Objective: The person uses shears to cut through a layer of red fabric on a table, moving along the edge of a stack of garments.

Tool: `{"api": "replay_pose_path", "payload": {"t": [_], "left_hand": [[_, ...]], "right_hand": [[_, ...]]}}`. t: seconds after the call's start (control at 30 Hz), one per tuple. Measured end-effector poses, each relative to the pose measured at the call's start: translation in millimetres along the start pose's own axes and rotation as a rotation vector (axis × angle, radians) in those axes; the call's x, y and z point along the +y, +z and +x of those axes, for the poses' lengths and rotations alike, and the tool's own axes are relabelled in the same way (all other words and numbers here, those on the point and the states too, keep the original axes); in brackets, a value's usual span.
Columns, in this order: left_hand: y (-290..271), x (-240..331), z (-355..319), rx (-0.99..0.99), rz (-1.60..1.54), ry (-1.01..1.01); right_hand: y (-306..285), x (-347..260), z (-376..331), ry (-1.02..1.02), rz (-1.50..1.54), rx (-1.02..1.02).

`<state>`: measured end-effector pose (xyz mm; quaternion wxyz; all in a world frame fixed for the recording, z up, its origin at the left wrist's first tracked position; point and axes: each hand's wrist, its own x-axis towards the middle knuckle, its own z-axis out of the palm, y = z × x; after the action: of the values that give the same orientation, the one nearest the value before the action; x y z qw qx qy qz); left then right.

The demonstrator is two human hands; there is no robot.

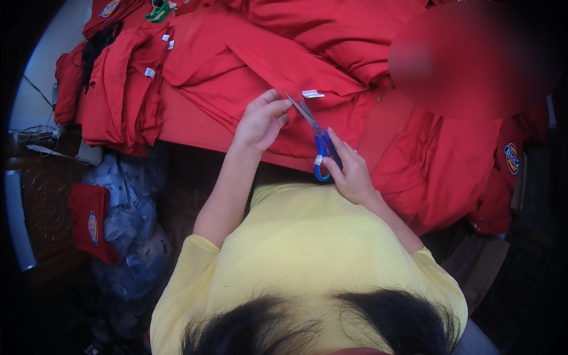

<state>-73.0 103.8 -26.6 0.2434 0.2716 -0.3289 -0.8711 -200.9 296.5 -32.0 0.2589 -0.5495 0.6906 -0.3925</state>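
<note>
Dark loose hair (248, 325) foremost; right hand (355, 173) wrapped around blue-handled steel scissors (318, 128), blades parted above red fabric garments (207, 68), points beside left hand (263, 122), fingers nearly pinched, hold indiscernible: a slip while closing could nick fingertips.

This looks like a garment workshop, with red garments (313, 29) heaped along the work surface's (189, 127) far edge, folded garments (121, 94) stacked at its left edge, blue-handled scissors (320, 135) held over its near edge, and plastic bags (131, 204) below its near left corner.
</note>
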Motion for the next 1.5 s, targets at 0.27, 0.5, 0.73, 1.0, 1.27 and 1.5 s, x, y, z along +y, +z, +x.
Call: {"api": "replay_pose_path", "payload": {"t": [0.27, 0.5, 0.73, 1.0, 1.27, 1.5], "left_hand": [[14, 1, -4, 0.032, 0.004, 0.051], [23, 6, -8, 0.045, 0.068, 0.057], [20, 6, -8, 0.028, 0.049, 0.068], [24, 11, -19, 0.020, 0.148, 0.076], [21, 10, -31, -0.001, 0.177, 0.096], [18, 8, -28, 0.097, 0.076, 0.171]], "right_hand": [[-2, 0, 0, 0.029, 0.021, -0.011], [-3, -3, 1, 0.165, 0.244, -0.038], [-3, -2, 0, 0.274, 0.495, -0.087], [3, 2, -1, 0.186, 0.563, -0.045], [-11, -12, 11, 0.357, 0.782, -0.166], [-5, -14, 3, 0.291, 0.788, -0.175]]}}
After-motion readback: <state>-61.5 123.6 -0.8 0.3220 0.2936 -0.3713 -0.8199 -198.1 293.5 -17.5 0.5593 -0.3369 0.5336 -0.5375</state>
